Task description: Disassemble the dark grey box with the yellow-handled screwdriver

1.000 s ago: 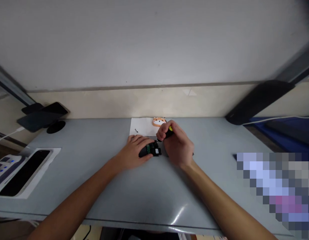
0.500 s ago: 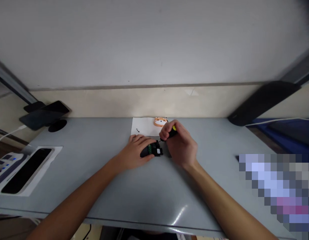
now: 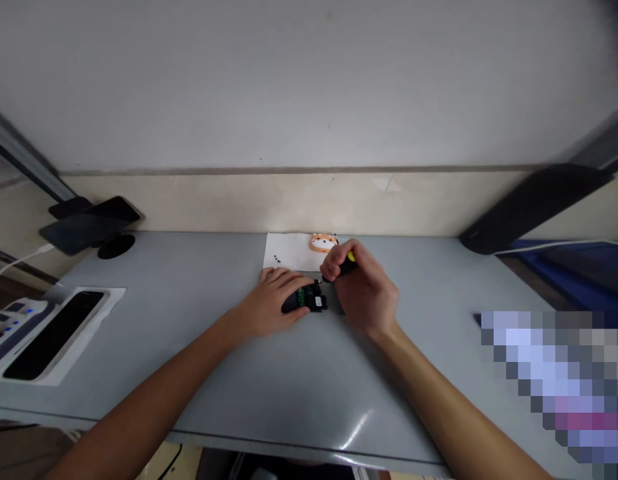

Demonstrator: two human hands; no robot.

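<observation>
Your left hand (image 3: 269, 303) pins the small black device with exposed green circuit board (image 3: 305, 300) mid-table; your right hand (image 3: 365, 293) grips the black-and-yellow screwdriver (image 3: 345, 265) at it. Loose screws (image 3: 276, 259) already lie on white paper (image 3: 287, 252); the device looks opened.

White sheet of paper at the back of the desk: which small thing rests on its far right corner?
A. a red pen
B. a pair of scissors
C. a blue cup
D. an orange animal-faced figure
D: an orange animal-faced figure sits on the far right corner of the white sheet of paper, just beyond the right hand.

Bare table (image 3: 289, 373) near side, orange figure (image 3: 323, 243) behind hands
</observation>
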